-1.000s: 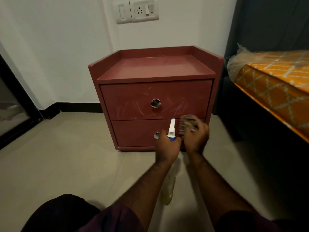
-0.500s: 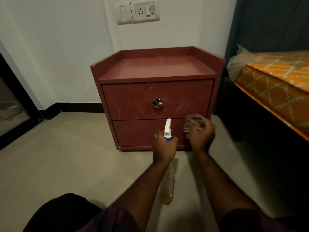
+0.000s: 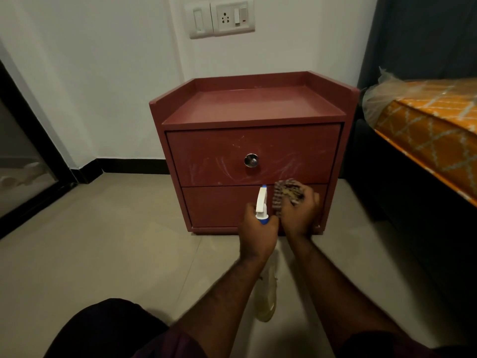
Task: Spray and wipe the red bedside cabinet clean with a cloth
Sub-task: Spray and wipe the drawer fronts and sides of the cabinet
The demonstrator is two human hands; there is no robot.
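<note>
the red bedside cabinet (image 3: 254, 151) stands on the tiled floor (image 3: 103, 241) at 12 o'clock, its back to the white wall. its top drawer (image 3: 219, 151) is closed and streaked with whitish smears around the round metal knob (image 3: 251, 160). the left hand (image 3: 258, 233) is wrapped around the neck of the spray bottle (image 3: 262, 205), whose white nozzle points up toward the lower drawer (image 3: 214, 205) while its pale body hangs below the wrist. just beside it at 3 o'clock, the right hand (image 3: 300, 215) is curled around a bunched, striped cloth (image 3: 286, 193) held in front of the lower drawer; whether the cloth touches the wood cannot be told. a bed (image 3: 433, 130) with an orange patterned cover lies at 2 o'clock. a switch plate (image 3: 222, 18) sits on the wall above the cabinet.
</note>
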